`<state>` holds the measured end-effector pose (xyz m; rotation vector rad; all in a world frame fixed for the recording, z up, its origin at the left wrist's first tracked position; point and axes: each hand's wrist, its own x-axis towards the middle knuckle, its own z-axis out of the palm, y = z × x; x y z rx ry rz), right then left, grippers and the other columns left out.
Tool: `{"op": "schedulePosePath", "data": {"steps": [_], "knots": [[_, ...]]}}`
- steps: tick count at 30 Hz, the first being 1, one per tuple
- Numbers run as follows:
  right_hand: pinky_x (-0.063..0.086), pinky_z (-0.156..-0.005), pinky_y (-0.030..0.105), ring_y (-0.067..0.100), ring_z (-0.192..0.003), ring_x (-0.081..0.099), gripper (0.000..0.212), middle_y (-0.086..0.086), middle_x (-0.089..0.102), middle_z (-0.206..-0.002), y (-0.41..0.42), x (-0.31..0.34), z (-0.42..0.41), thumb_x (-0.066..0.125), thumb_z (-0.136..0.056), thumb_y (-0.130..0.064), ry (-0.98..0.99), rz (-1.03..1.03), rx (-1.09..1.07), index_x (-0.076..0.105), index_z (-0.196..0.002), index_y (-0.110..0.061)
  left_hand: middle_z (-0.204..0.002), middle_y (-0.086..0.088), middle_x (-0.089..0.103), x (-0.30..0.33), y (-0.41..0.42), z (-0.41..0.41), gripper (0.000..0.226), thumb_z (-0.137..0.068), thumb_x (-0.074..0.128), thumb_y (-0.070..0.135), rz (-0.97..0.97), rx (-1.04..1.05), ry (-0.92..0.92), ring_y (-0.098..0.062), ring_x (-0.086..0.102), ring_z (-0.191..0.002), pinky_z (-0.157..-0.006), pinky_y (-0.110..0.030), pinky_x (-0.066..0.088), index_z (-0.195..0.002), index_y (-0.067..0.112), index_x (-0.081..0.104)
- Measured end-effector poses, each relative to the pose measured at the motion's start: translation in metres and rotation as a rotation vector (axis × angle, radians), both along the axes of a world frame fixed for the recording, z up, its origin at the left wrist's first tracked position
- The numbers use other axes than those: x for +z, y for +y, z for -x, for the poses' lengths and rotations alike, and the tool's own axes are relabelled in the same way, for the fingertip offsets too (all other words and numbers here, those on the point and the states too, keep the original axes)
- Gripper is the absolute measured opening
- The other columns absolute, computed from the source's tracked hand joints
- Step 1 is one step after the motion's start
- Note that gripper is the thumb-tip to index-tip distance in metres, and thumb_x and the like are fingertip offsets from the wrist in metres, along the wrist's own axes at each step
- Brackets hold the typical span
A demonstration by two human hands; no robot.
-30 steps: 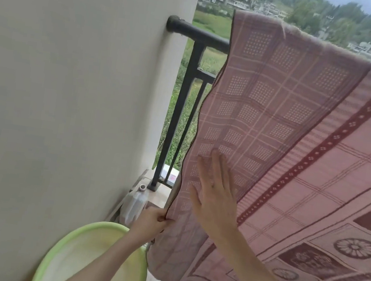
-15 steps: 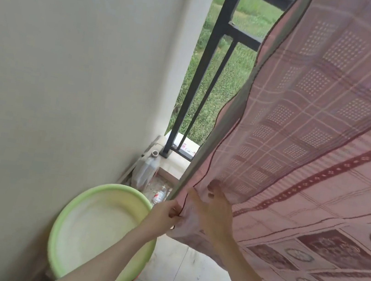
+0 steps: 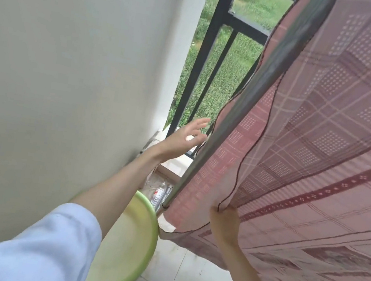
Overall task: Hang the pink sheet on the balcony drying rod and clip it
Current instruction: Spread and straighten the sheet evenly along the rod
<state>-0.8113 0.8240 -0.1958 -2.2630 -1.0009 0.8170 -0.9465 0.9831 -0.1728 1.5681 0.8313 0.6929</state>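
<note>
Pink sheet point(image 3: 324, 137) draped, being straightened | right hand point(image 3: 224, 220) pinching its edge | left hand point(image 3: 183, 137) spread, empty | next: probably clips, none visible

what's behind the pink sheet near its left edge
Left of the pink sheet, black balcony railing bars and grass show. The sheet hides the rest of the railing and whatever lies beyond. The right hand grips its lower edge, fingers partly covered.

Thin woven cloth pink sheet point(image 3: 324, 137) – matt, smooth grey metal rod point(image 3: 245, 106), glossy green plastic basin point(image 3: 143, 220), matt black railing point(image 3: 207, 54)
</note>
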Motion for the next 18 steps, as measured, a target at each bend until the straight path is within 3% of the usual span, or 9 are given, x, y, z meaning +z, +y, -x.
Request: {"op": "schedulePosePath", "data": {"steps": [2, 4, 8, 12, 15, 18], "knots": [[0.022, -0.039, 0.022, 0.017, -0.042, 0.030, 0.038, 0.002, 0.033, -0.047, -0.002, -0.001, -0.002, 0.047, -0.086, -0.003, -0.019, 0.023, 0.017, 0.031, -0.052, -0.012, -0.146, 0.005, 0.039, 0.004, 0.005, -0.007, 0.054, -0.084, 0.054, 0.050, 0.011, -0.085, 0.006, -0.012, 0.036, -0.133, -0.108, -0.042, 0.031, -0.134, 0.038, 0.037], [0.024, -0.041, 0.024, 0.016, -0.044, 0.035, 0.037, 0.003, 0.037, -0.049, -0.003, -0.002, -0.002, 0.046, -0.089, -0.007, -0.034, 0.027, 0.040, 0.035, -0.054, -0.013, -0.132, 0.000, 0.055, 0.004, 0.006, -0.009, 0.052, -0.078, 0.059, 0.052, 0.048, -0.112, -0.012, -0.014, 0.050, -0.122, -0.103, -0.046, 0.040, -0.124, 0.029, 0.052], [0.030, -0.052, 0.030, 0.021, -0.052, 0.043, 0.039, 0.003, 0.042, -0.052, -0.005, -0.007, -0.002, 0.046, -0.093, -0.017, -0.019, 0.031, 0.047, 0.038, -0.055, -0.015, -0.093, -0.009, 0.068, -0.008, 0.005, -0.005, 0.014, -0.084, 0.063, 0.021, 0.027, -0.084, -0.003, -0.019, 0.063, -0.087, -0.090, -0.043, 0.050, -0.096, 0.014, 0.067], [0.043, -0.067, 0.037, 0.024, -0.064, 0.050, 0.030, 0.005, 0.049, -0.061, 0.001, -0.009, 0.014, 0.048, -0.092, -0.022, 0.189, 0.048, 0.018, 0.048, -0.066, -0.009, -0.086, -0.013, 0.069, -0.023, 0.003, 0.006, 0.011, -0.081, 0.066, 0.024, -0.032, -0.029, 0.086, -0.025, 0.062, -0.083, -0.090, -0.050, 0.048, -0.082, 0.013, 0.069], [0.052, -0.089, 0.044, 0.026, -0.079, 0.063, 0.019, 0.006, 0.062, -0.078, 0.021, -0.006, 0.032, 0.049, -0.093, -0.021, 0.414, 0.025, -0.025, 0.056, -0.076, -0.016, -0.077, -0.006, 0.065, -0.025, 0.006, 0.013, 0.007, -0.085, 0.062, 0.011, -0.060, -0.001, 0.133, -0.017, 0.062, -0.077, -0.084, -0.040, 0.051, -0.080, 0.007, 0.067], [0.051, -0.092, 0.045, 0.026, -0.090, 0.065, 0.014, 0.004, 0.066, -0.087, 0.046, 0.002, 0.039, 0.053, -0.092, -0.019, 0.589, -0.061, -0.094, 0.059, -0.081, -0.025, -0.070, 0.004, 0.059, -0.013, 0.009, 0.016, 0.018, -0.086, 0.059, 0.007, -0.065, 0.063, 0.092, -0.001, 0.055, -0.058, -0.066, -0.025, 0.046, -0.074, 0.019, 0.060]]}}
